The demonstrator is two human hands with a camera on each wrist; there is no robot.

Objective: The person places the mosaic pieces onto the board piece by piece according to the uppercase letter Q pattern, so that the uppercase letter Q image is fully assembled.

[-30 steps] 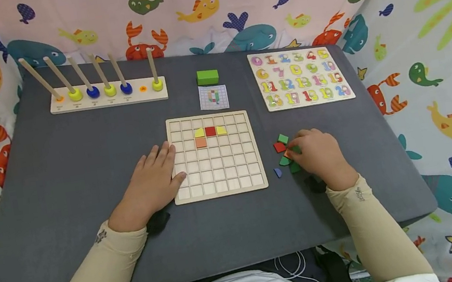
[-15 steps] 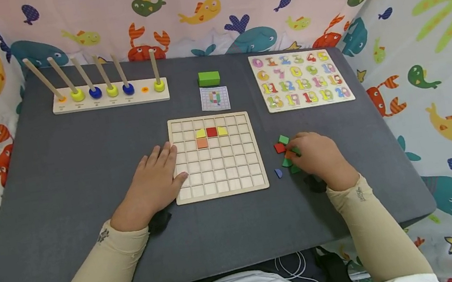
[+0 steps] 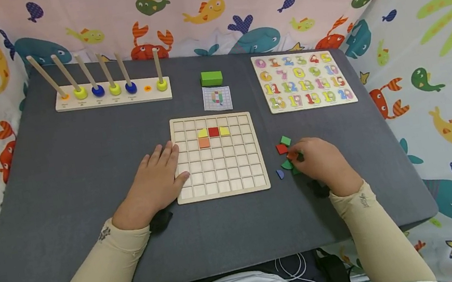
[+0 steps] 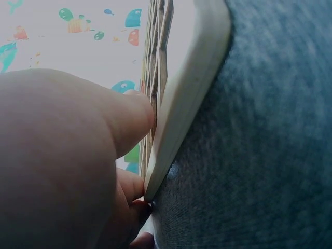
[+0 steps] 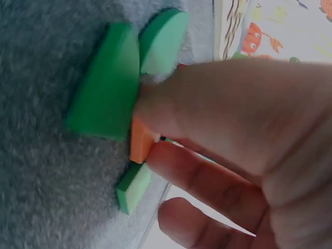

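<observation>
A wooden grid board lies on the grey table, with two yellow pieces, a red square and an orange square in its upper cells. My left hand rests along the board's left edge, fingers extended, thumb over the frame. At the loose pieces right of the board, my right hand pinches an orange block between thumb and finger. Green blocks lie around the fingertips in the right wrist view. Near the hand are a red piece and a blue half-round piece.
Behind the board lie a pattern card and a green box. A peg stand with rings is at the back left. A number board lies at the back right. Patterned cloth hangs behind the table.
The right hand's fingertips have drawn slightly back and right among the loose pieces, the orange block now mostly hidden at them. The left hand keeps its place on the board. The view has shifted slightly.
</observation>
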